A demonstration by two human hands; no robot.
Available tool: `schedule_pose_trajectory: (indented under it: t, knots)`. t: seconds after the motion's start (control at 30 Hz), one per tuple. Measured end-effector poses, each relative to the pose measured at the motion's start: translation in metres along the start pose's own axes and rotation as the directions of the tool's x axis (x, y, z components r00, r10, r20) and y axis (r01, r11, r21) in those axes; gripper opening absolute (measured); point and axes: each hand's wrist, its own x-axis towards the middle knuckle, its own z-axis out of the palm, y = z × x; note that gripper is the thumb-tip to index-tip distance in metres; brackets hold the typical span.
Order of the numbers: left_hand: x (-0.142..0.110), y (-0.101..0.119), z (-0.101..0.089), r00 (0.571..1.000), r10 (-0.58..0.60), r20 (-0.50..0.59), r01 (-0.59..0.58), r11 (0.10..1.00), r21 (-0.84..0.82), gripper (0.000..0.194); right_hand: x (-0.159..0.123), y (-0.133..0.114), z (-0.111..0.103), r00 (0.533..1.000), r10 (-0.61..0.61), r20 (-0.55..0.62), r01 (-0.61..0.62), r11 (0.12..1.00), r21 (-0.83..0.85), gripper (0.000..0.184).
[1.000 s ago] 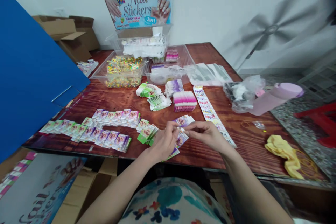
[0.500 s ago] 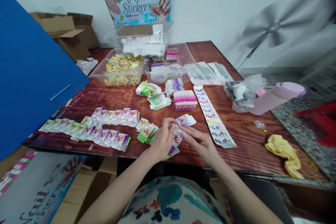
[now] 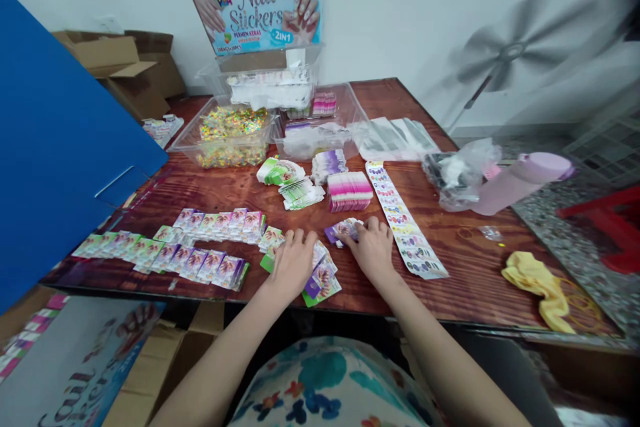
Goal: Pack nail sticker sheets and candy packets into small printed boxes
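Note:
My left hand (image 3: 293,259) lies palm down over a fanned pile of small nail sticker cards, its fingers stretched out on them. Green and purple nail sticker cards (image 3: 323,277) stick out to its right and below it. My right hand (image 3: 374,245) rests a little farther right, with thumb and fingertips closed around the edge of a small stack of purple-and-white nail sticker cards (image 3: 344,229). Whether it has one card or several is hidden. Two overlapping rows of finished-looking card packets (image 3: 200,260) lie to the left.
Behind the hands are green card stacks (image 3: 300,193), a pink card stack (image 3: 350,191) and a sticker strip (image 3: 405,220). Clear tubs, one with colourful candies (image 3: 233,137), stand at the back. A pink bottle (image 3: 523,183) and yellow cloth (image 3: 537,287) are right; a blue panel (image 3: 65,147) is left.
My hands have moved apart. The purple card they held together is no longer between them; the left is down on the left pile, the right at the small stack.

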Motion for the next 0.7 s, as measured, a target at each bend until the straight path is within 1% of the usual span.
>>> schedule_pose_trajectory:
  t: [0.07,0.13,0.2,0.23,0.27,0.33,0.4,0.43,0.5,0.57,0.6,0.63,0.67,0.7]
  knots:
    - [0.001,-0.004,0.005,0.997,-0.001,-0.072,0.002,1.0,0.018,0.023,0.001,-0.002,0.005,1.0,-0.007,-0.01,0.007,1.0,0.003,0.044]
    - [0.002,-0.006,0.006,0.991,0.002,-0.131,0.0,1.0,0.016,0.022,0.003,0.0,0.01,1.0,-0.001,-0.028,0.002,0.999,0.052,0.04]
    - [0.004,-0.008,0.004,0.985,0.003,-0.173,-0.003,1.0,0.002,0.024,0.006,0.005,0.013,0.998,0.026,-0.056,-0.017,0.988,0.152,0.034]
    - [0.005,-0.008,0.002,0.982,0.003,-0.19,-0.004,1.0,-0.008,0.025,0.008,0.008,0.014,0.996,0.044,-0.073,-0.027,0.973,0.23,0.03]
    - [0.006,-0.007,0.0,0.978,0.002,-0.206,-0.006,1.0,-0.021,0.026,0.01,0.01,0.014,0.994,0.062,-0.092,-0.029,0.946,0.323,0.027]
    - [0.009,-0.006,-0.007,0.97,0.0,-0.241,-0.021,0.996,-0.086,0.026,0.011,0.015,0.01,0.986,0.083,-0.146,0.005,0.854,0.52,0.024]
    - [0.013,-0.004,-0.015,0.964,0.012,-0.267,-0.075,0.971,-0.228,0.026,0.01,0.015,0.0,0.973,0.075,-0.219,0.095,0.735,0.672,0.023]
    - [0.015,-0.003,-0.019,0.964,0.022,-0.267,-0.111,0.94,-0.323,0.027,0.007,0.014,-0.008,0.966,0.055,-0.254,0.151,0.678,0.719,0.021]
    - [0.021,-0.002,-0.028,0.973,0.055,-0.224,-0.169,0.832,-0.528,0.037,0.001,0.01,-0.026,0.95,-0.005,-0.312,0.257,0.579,0.774,0.016]
    - [0.028,-0.001,-0.035,0.979,0.152,-0.137,-0.204,0.687,-0.697,0.045,-0.006,0.004,-0.043,0.929,-0.072,-0.363,0.349,0.498,0.794,0.011]
    - [0.03,0.0,-0.038,0.97,0.226,-0.091,-0.215,0.622,-0.753,0.043,-0.008,0.002,-0.051,0.916,-0.094,-0.39,0.387,0.468,0.795,0.009]
    - [0.032,0.001,-0.04,0.953,0.299,-0.047,-0.22,0.58,-0.784,0.036,-0.011,0.0,-0.057,0.905,-0.103,-0.413,0.413,0.445,0.794,0.008]
    - [0.033,0.003,-0.042,0.936,0.353,-0.004,-0.22,0.574,-0.789,0.028,-0.012,-0.001,-0.062,0.899,-0.105,-0.425,0.427,0.43,0.796,0.008]
    - [0.034,0.006,-0.043,0.927,0.373,0.032,-0.218,0.606,-0.765,0.022,-0.014,-0.002,-0.065,0.898,-0.106,-0.427,0.43,0.418,0.8,0.006]
